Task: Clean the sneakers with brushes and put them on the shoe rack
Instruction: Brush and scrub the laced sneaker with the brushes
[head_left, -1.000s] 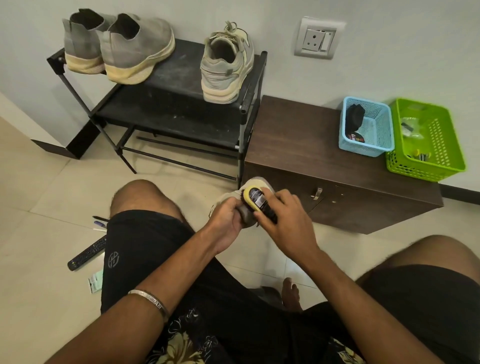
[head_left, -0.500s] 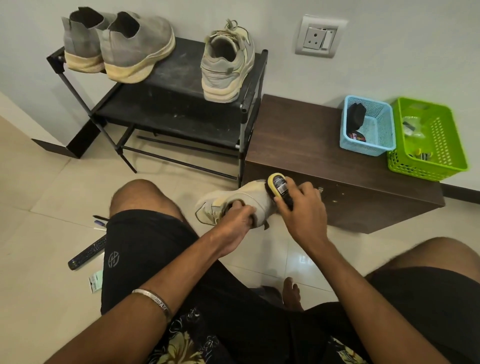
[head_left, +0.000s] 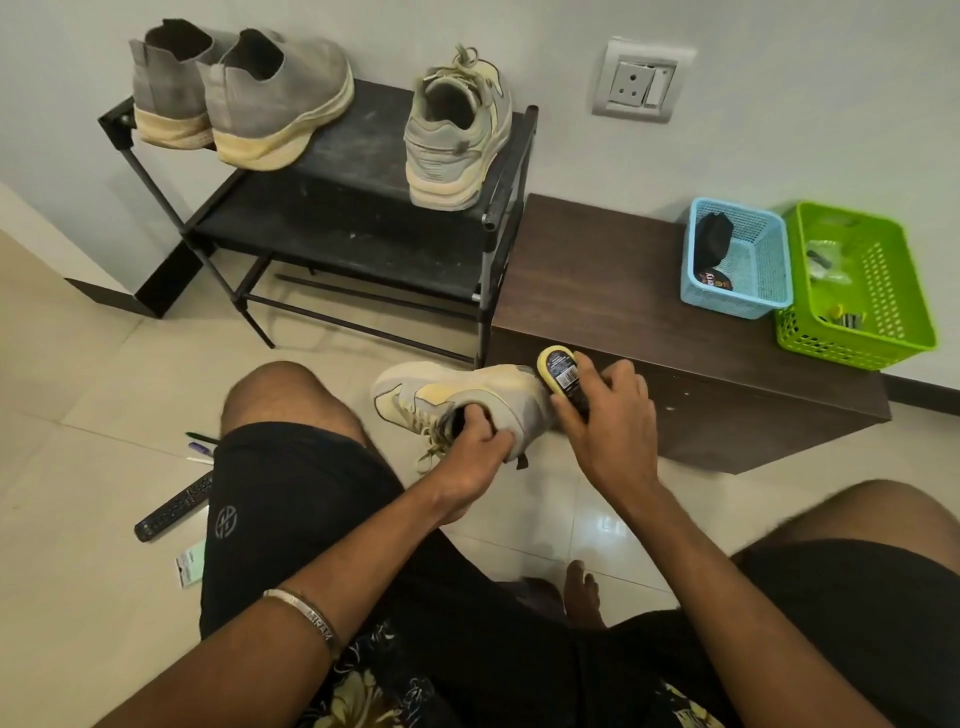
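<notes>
While three shoes (head_left: 457, 130) sit racked, hands clean one sneaker (head_left: 457, 400).

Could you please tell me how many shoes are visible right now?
4: two grey slip-ons on the shoe rack's left, one laced sneaker on its right, one sneaker in the left hand. None seems hidden.

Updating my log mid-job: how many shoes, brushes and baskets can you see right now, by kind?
Shoes: 4. Two grey slip-ons and one laced sneaker stand on the shoe rack; the left hand holds a fourth sneaker.
Brushes: 1, the yellow-edged brush in the right hand.
Baskets: 2, blue basket and green basket.
Total: 7.
</notes>
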